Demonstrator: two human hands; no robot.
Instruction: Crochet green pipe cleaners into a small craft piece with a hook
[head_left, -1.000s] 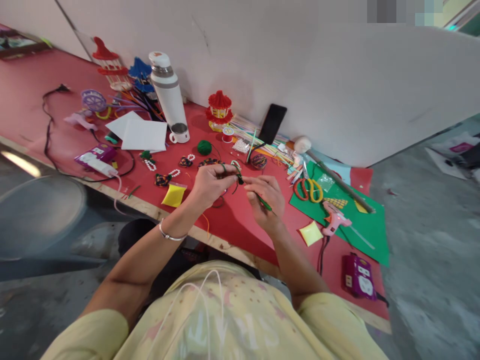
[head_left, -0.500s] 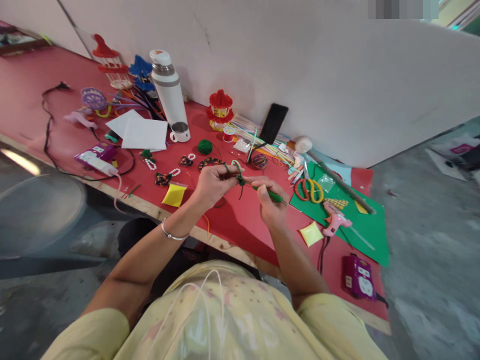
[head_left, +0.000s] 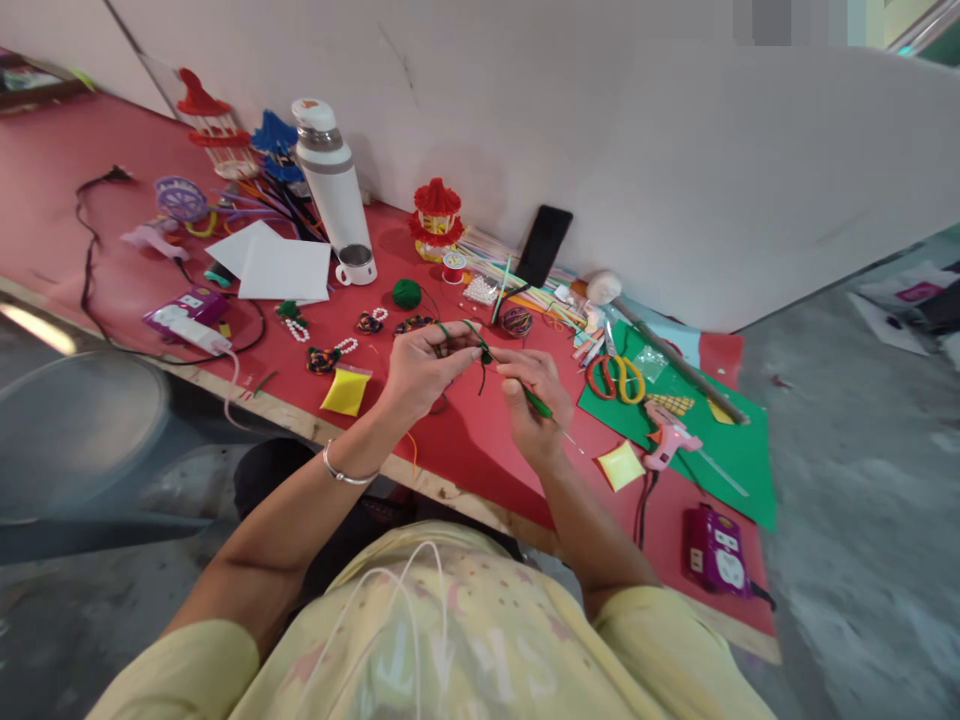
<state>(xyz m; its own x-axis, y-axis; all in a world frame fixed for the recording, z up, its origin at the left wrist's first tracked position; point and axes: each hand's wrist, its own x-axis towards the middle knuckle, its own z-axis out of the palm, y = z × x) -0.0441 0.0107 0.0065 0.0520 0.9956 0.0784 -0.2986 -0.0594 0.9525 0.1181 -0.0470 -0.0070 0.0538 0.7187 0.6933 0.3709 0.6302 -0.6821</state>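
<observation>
Over the middle of the red table, my left hand (head_left: 426, 370) pinches a small piece of dark green yarn work (head_left: 486, 355), with a strand looped over its fingers. My right hand (head_left: 536, 405) is closed round a green-handled crochet hook (head_left: 537, 400); the hook's front end meets the yarn work, and a thin metal end sticks out behind the handle. A green yarn ball (head_left: 406, 293) lies behind my left hand. A multicoloured yarn ball (head_left: 516, 321) sits behind the gap between my hands. The exact loops on the hook are too small to tell.
A white bottle (head_left: 334, 190), white paper (head_left: 285, 268) and a purple extension box (head_left: 187, 312) stand at the left. Scissors (head_left: 616, 380), a pink glue gun (head_left: 669, 435) and a yellow packet (head_left: 621, 466) lie at the right. A phone (head_left: 545, 245) leans near the wall.
My right hand has tilted the hook so its handle points more downward, and its rear metal end shows more. My left hand has shifted slightly left, still pinching the yarn work.
</observation>
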